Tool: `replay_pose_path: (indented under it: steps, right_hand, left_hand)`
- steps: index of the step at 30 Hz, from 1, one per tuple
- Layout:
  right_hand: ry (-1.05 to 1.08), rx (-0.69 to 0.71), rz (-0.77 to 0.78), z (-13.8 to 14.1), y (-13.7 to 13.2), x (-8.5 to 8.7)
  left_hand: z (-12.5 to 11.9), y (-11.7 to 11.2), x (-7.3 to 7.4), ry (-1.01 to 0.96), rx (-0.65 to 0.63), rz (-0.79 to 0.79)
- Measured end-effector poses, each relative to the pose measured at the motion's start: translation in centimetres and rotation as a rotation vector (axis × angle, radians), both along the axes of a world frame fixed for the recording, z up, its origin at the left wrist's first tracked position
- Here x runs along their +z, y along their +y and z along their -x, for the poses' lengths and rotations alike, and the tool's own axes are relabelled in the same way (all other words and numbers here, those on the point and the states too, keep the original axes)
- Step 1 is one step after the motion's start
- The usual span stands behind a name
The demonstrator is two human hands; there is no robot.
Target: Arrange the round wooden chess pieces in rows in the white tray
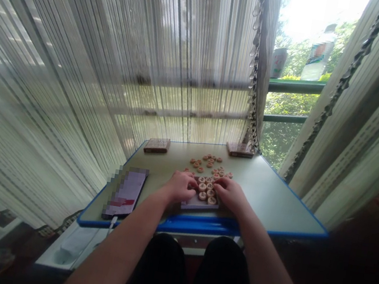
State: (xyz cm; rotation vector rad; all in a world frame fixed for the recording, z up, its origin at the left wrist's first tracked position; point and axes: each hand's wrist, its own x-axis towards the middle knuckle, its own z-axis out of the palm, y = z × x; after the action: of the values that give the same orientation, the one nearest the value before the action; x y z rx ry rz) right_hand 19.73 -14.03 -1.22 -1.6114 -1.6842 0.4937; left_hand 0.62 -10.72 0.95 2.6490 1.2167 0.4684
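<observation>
Round wooden Chinese chess pieces [203, 188] with dark characters lie in rows in a shallow, light-coloured box [197, 205] at the table's near edge. My left hand [182, 187] rests at the box's left side, its thumb and bent fingers apart, with nothing visible between them. From the right, my right hand [231, 192] reaches over the box's edge. Its thumb and fingertips are pinched together at a piece in the right-hand column; the fingers partly hide that piece. Beyond the hands, several loose chess pieces [210, 160] are scattered on the table.
The pale table [273, 203] has a blue rim. A tablet-like device [127, 192] with a white cable lies at the left. Two flat wooden boxes, one at the far left [157, 145] and another at the far right [240, 149], sit near the curtain [187, 65].
</observation>
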Motion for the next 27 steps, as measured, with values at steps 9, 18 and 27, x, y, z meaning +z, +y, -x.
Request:
replay_pose_path:
  steps: [9,18,27]
  right_hand:
    - [-0.026,0.217,-0.253,0.4,-0.4,-0.1]
    - [-0.173,0.29,-0.346,1.0,0.3,-0.5]
    - [-0.197,0.232,-0.288,1.8,1.7,-0.1]
  left_hand:
    - [0.1,0.0,0.0,0.006,-0.011,-0.028]
    - [-0.2,0.0,-0.1,-0.01,0.008,-0.057]
    - [0.1,1.2,-1.4,-0.067,-0.003,-0.044]
